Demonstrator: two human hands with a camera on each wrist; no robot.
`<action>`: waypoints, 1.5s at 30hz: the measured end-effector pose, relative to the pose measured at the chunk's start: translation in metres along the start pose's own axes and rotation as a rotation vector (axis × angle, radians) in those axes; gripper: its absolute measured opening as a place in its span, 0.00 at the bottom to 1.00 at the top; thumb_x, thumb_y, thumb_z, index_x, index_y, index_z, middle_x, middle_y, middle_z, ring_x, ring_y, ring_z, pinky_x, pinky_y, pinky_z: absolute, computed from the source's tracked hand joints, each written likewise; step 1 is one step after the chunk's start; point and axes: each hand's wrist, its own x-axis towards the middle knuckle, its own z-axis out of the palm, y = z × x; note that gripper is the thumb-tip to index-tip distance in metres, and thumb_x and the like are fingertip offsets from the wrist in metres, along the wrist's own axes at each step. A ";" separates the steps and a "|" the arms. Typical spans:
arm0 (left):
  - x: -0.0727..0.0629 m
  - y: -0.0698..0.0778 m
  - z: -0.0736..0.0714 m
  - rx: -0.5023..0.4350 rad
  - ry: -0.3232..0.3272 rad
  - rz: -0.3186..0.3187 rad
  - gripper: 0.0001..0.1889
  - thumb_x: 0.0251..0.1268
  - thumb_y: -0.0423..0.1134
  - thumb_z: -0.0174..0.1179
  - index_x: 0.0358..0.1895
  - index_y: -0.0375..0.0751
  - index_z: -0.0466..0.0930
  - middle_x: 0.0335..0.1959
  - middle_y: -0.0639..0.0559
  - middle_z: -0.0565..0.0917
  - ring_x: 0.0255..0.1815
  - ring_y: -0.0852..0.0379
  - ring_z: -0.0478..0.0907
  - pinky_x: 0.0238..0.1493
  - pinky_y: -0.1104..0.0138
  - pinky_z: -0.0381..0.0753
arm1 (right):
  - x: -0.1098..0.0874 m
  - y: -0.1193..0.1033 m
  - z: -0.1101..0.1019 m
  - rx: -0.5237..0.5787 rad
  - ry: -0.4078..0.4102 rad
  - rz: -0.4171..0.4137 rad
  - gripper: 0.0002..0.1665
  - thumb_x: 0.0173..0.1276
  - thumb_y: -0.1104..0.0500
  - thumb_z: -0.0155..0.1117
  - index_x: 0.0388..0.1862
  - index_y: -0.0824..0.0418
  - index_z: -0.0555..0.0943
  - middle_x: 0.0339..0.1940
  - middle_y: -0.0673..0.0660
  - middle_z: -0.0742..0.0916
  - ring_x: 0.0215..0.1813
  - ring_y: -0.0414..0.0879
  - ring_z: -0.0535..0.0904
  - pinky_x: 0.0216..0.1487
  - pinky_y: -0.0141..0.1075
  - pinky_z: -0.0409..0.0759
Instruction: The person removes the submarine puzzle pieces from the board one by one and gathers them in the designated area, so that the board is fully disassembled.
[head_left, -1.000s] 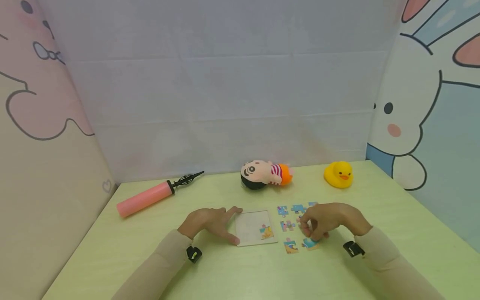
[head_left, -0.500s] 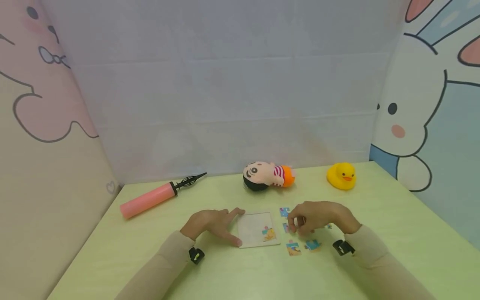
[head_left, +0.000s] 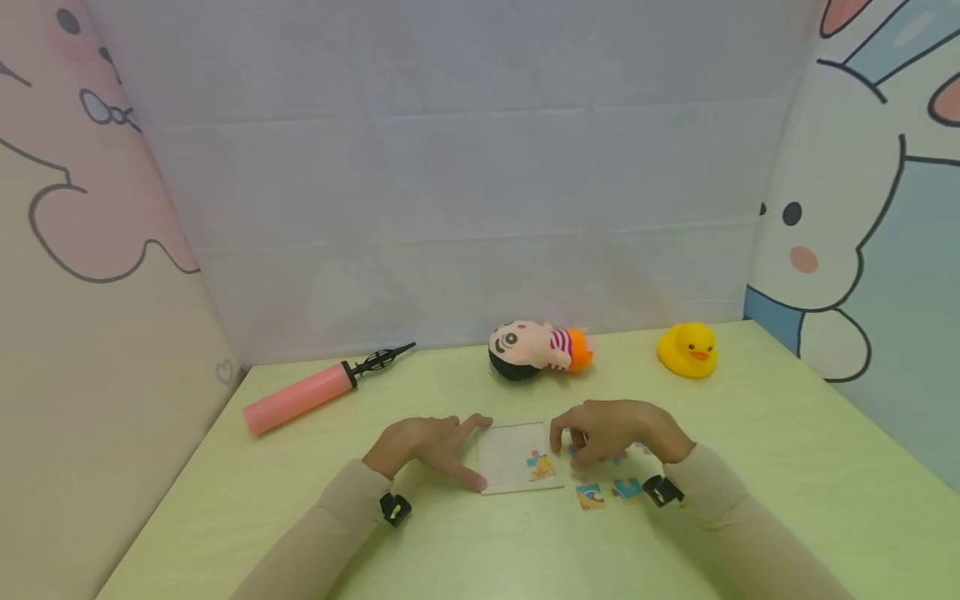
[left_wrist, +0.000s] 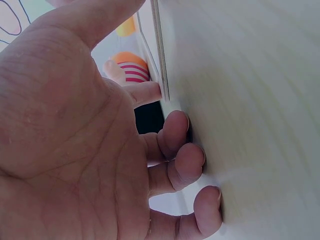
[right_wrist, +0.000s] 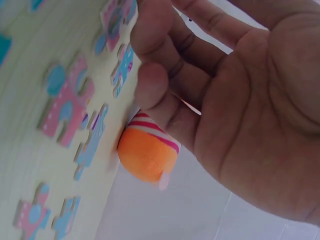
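Note:
A flat, square puzzle tray [head_left: 504, 479] lies on the table with one puzzle piece [head_left: 540, 467], yellow and blue, at its lower right. My left hand [head_left: 432, 447] holds the tray by its left side, thumb and index finger at the two left corners. In the left wrist view its other fingertips [left_wrist: 207, 202] rest on the table. My right hand [head_left: 603, 429] hovers over loose pieces just right of the tray, fingers loosely bent. Below its fingers, the right wrist view shows a pink piece [right_wrist: 114, 22] and a blue piece [right_wrist: 122, 67] lying on the table.
Two teal-and-yellow pieces [head_left: 590, 497] lie in front of the right hand. Several others, such as a pink piece [right_wrist: 67, 102], lie under it. Farther back are a pink hand pump [head_left: 300, 398], a doll [head_left: 540, 350] and a yellow rubber duck [head_left: 687, 350].
My right hand has moved left across the loose pieces, from the right-hand ones to beside the tray's right edge. My left hand stays on the tray; the head view has shifted slightly.

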 end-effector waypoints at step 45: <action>-0.002 0.002 -0.004 0.008 -0.011 -0.019 0.49 0.55 0.71 0.64 0.77 0.65 0.50 0.60 0.47 0.74 0.59 0.48 0.76 0.55 0.50 0.74 | 0.026 -0.020 0.007 -0.038 0.079 -0.163 0.07 0.67 0.67 0.65 0.35 0.57 0.76 0.27 0.47 0.76 0.28 0.37 0.69 0.34 0.31 0.69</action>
